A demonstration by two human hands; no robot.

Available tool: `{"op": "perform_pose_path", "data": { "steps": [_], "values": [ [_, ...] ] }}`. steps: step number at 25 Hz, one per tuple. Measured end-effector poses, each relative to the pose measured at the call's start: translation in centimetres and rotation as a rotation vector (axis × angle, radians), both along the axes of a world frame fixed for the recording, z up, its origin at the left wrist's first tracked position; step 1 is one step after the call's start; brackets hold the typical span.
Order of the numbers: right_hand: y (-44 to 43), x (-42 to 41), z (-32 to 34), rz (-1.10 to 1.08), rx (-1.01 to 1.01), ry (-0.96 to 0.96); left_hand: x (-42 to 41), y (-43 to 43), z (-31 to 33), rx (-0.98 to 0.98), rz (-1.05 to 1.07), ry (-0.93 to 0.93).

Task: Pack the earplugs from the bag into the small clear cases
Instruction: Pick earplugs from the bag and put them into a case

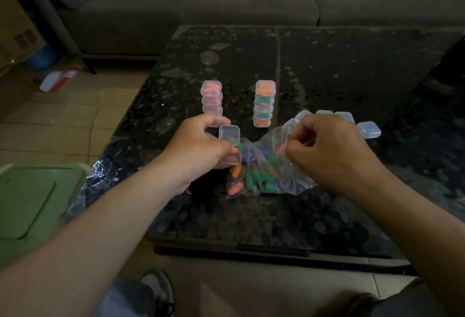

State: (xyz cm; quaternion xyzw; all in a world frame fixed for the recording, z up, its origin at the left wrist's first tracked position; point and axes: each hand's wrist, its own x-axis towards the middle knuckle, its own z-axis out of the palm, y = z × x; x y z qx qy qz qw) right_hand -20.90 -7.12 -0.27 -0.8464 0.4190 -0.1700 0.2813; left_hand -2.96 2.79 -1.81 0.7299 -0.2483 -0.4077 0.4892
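Observation:
A clear plastic bag (266,178) with several green, orange, pink and purple earplugs lies on the dark table (327,70) in front of me. My left hand (198,148) holds a small clear case (229,138) with its lid flipped open, right beside the bag's left edge. My right hand (327,150) has its fingers pinched at the bag's upper right part, where a pink earplug (280,150) shows at the fingertips. Behind stand two stacks of filled cases, a pink stack (211,98) and a mixed stack (264,104).
Several empty clear cases (368,129) lie behind my right hand. A grey sofa (226,2) runs along the far side. A green lidded bin (32,206) sits at the table's left corner. A white and red bottle (59,79) lies on the floor.

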Motion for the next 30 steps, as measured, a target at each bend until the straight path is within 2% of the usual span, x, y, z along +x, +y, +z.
{"op": "perform_pose_path", "data": {
  "steps": [7, 10, 13, 20, 30],
  "values": [
    [0.0, -0.1, 0.2, -0.013, -0.018, -0.144, -0.7, 0.0, 0.5, -0.12, 0.012, 0.034],
    [0.0, -0.3, 0.4, -0.032, -0.087, -0.274, -1.0, 0.0, 0.6, -0.135, -0.036, 0.069],
    [-0.1, -0.5, 0.6, 0.011, -0.073, -0.388, -1.2, 0.0, 0.6, -0.146, -0.069, 0.082],
    [0.6, 0.4, -1.1, 0.229, -0.046, -0.324, -1.6, 0.3, 0.8, -0.198, -0.098, 0.155],
    [1.0, 0.6, -1.2, 0.27, 0.007, -0.351, -1.7, 0.3, 1.0, -0.205, -0.106, 0.154]
  ]
}}
